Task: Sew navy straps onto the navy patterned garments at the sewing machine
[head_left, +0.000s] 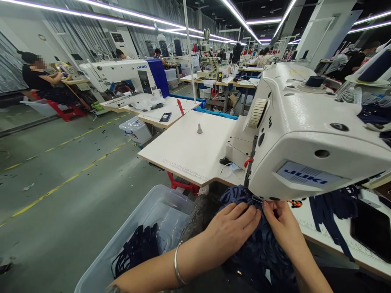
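A bundle of navy fabric straps point(262, 252) hangs over the front edge beneath the head of a white sewing machine point(324, 134). My left hand point(232, 226), palm down with curled fingers, grips the straps just left of the needle area. On the right, my right hand point(282, 224) pinches the strap material with thumb and forefinger, close to the left fingertips. The exact piece between the right fingers is partly hidden. Under the machine head, the presser foot and stitching point are mostly out of sight.
At lower left, a clear plastic bin point(100, 260) holds navy straps point(137, 248). More straps point(334, 215) and a black phone point(372, 230) lie right. A spool pin point(199, 129) stands on the white tabletop point(180, 142). Another sewing machine point(122, 77) and a seated person point(42, 77) are farther back.
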Available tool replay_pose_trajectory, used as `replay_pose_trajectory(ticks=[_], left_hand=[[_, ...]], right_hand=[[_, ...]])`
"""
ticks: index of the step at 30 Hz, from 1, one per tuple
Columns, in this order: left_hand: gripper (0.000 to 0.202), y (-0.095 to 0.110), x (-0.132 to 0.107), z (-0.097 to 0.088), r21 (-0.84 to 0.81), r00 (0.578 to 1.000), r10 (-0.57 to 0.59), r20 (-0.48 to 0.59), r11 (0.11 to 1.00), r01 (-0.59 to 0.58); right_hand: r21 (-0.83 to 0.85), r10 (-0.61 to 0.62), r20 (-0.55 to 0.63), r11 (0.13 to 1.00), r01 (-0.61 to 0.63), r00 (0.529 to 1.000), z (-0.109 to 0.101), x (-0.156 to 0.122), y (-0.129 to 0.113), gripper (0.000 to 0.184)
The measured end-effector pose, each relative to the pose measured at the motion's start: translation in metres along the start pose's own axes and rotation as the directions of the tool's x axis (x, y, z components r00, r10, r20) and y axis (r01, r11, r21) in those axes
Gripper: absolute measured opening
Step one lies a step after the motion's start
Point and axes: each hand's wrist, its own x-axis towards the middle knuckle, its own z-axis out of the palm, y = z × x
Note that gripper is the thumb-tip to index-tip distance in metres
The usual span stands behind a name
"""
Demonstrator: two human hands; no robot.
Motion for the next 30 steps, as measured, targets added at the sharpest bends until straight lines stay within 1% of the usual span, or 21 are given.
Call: replay_pose_trajectory(ticks=[3,8,13,16,20,24,27,30], left_hand=[[0.044,0.007,0.0,0.001,0.054,0.999,-0.047,0.009,0.997,0.047],[0.044,0.014,0.001,0.002,0.117,0.995,-0.099,0.001,0.988,0.098],[0.043,0.019,0.004,0.014,0.155,0.988,-0.146,-0.052,0.976,0.153],[0.043,0.021,0.005,0.018,0.168,0.986,-0.154,-0.062,0.972,0.163],[0.042,0.021,0.006,0.018,0.171,0.986,-0.156,-0.064,0.971,0.165],[0.042,0.02,0.007,0.018,0.159,0.987,-0.149,-0.063,0.975,0.157],[0.042,0.021,0.007,0.017,0.147,0.983,-0.161,-0.085,0.974,0.172],[0.041,0.021,0.007,0.018,0.16,0.981,-0.174,-0.088,0.969,0.187]], right_hand=[[-0.022,0.026,-0.026,0.999,-0.027,0.999,-0.003,0.002,0.0,0.024],[-0.086,0.087,-0.039,0.992,-0.09,0.995,-0.005,0.007,0.001,0.018],[-0.203,0.122,-0.032,0.971,-0.126,0.992,-0.005,0.013,-0.002,0.021],[-0.219,0.124,-0.022,0.968,-0.126,0.992,-0.006,0.015,-0.005,0.023],[-0.226,0.13,-0.029,0.965,-0.133,0.991,-0.005,0.016,-0.007,0.024],[-0.242,0.102,-0.045,0.964,-0.11,0.994,-0.005,0.016,-0.009,0.026],[-0.254,0.078,-0.048,0.963,-0.087,0.996,-0.006,0.014,-0.01,0.029],[-0.249,0.073,-0.044,0.965,-0.081,0.996,-0.006,0.016,-0.007,0.028]])
